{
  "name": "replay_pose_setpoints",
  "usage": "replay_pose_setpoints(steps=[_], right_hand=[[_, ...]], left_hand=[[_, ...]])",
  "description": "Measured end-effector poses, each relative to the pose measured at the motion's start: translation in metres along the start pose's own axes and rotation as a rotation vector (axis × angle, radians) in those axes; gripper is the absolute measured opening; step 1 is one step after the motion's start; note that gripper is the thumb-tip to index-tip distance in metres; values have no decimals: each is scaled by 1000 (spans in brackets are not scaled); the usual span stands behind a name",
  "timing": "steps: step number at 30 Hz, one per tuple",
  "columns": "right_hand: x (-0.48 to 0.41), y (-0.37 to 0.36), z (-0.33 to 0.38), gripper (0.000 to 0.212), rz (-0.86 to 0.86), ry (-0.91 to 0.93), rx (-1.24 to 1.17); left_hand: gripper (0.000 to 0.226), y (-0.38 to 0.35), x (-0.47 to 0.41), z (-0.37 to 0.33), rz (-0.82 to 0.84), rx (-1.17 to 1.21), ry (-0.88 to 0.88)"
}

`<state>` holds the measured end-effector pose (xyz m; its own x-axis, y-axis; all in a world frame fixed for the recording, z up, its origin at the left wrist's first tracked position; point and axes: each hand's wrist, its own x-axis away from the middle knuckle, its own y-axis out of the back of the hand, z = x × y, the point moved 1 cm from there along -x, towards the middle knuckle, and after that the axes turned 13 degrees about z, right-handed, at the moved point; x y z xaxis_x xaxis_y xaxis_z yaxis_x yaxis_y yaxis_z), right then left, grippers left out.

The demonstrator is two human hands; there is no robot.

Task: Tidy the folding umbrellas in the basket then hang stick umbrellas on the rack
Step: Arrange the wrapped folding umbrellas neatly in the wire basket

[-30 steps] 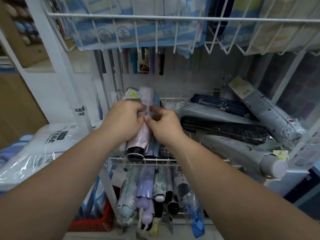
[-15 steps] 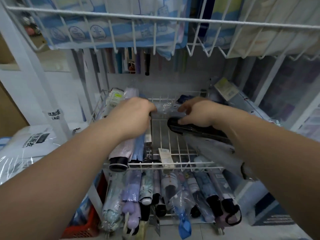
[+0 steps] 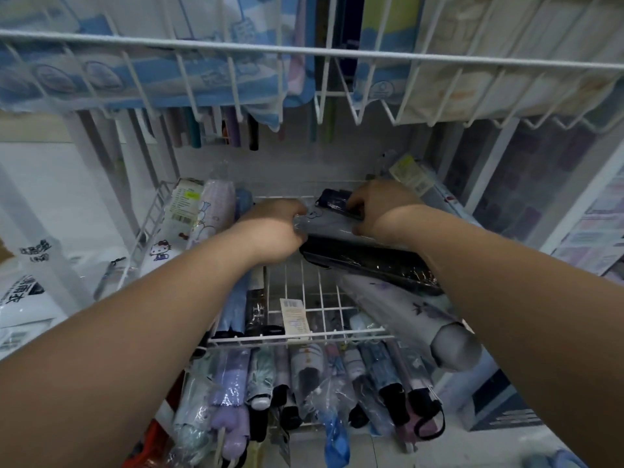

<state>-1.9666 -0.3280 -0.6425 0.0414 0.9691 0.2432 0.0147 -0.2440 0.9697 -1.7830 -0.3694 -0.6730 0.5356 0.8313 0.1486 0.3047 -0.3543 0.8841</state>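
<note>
1. Both hands are on the same thing: a grey folding umbrella (image 3: 326, 224) in a clear plastic sleeve. It lies crosswise near the back of the middle wire basket (image 3: 304, 337).
2. The left hand (image 3: 273, 233) has its fingers curled tight round the left end of it.
3. The right hand (image 3: 381, 207) grips further along. The thumb is on the near side and the fingers hook over the far side, right up against a navy umbrella (image 3: 332, 199) behind it. Can't tell if those fingers have hold of the navy one too.
4. Just in front of the grey one is a black umbrella (image 3: 371, 265), touching it and angled the same way. Nearer still is a pale flower-print umbrella (image 3: 405, 312), with its fat grey handle sticking out past the basket's front right corner.
5. The left side of the basket looks neater. A pink umbrella (image 3: 214, 211) and a blue umbrella (image 3: 236, 298) lie front to back, side by side.
6. A paper tag (image 3: 294, 319) sits on the bare wire floor in the middle.
7. The lower basket (image 3: 304, 425) is packed with more folded umbrellas, handles toward the camera.
8. The upper basket (image 3: 304, 54) holds flat packaged stuff, too blurry to read.
</note>
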Motion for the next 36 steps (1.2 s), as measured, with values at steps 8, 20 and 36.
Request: replay_pose_setpoints(steps=[8,20,36], right_hand=[[31,5,-30,46,-112,-101,223],[-15,-21,-14,107,115,15,291],[-19,-41,-40,91,49,63,151]], left_hand=[[50,-56,-25,-39,20,357,11],[48,-35,-53,14,-221,79,199],[60,18,-79,31,138,-173,15]])
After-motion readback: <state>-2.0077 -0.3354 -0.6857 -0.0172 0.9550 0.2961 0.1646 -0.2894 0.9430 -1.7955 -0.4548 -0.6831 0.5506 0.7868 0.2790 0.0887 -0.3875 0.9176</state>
